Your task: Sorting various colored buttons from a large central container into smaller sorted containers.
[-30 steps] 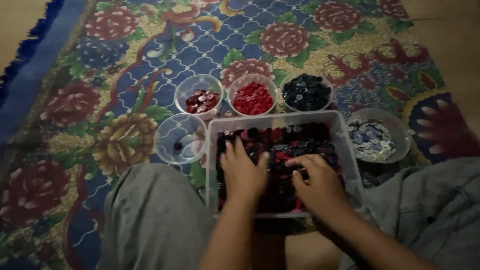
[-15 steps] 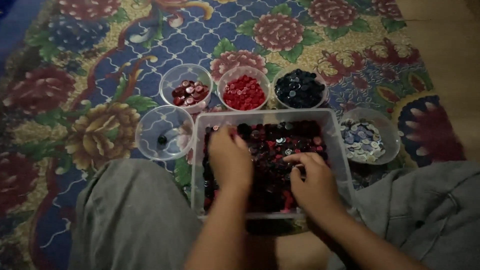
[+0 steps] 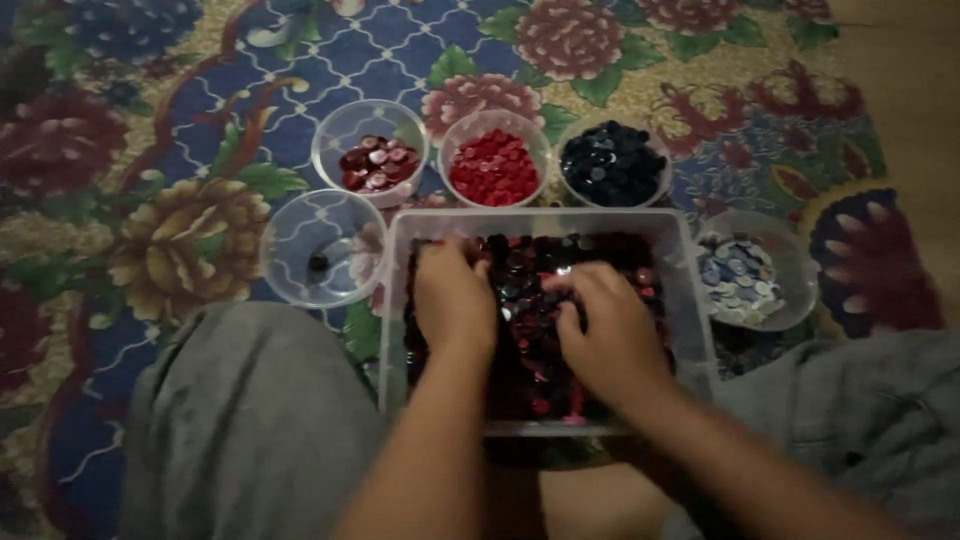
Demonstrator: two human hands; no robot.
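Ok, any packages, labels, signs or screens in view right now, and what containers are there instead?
No packages, labels, signs or screens in view; only unmarked clear containers on the patterned rug.
Rectangular clear bin, centre: mixed dark and red buttons, both hands in it.
Round cup, upper left: maroon buttons.
Round cup, top middle: red buttons.
Round cup, upper right: dark blue buttons.
Round cup, left of bin: one dark button.
Round cup, right of bin: pale blue and white buttons.
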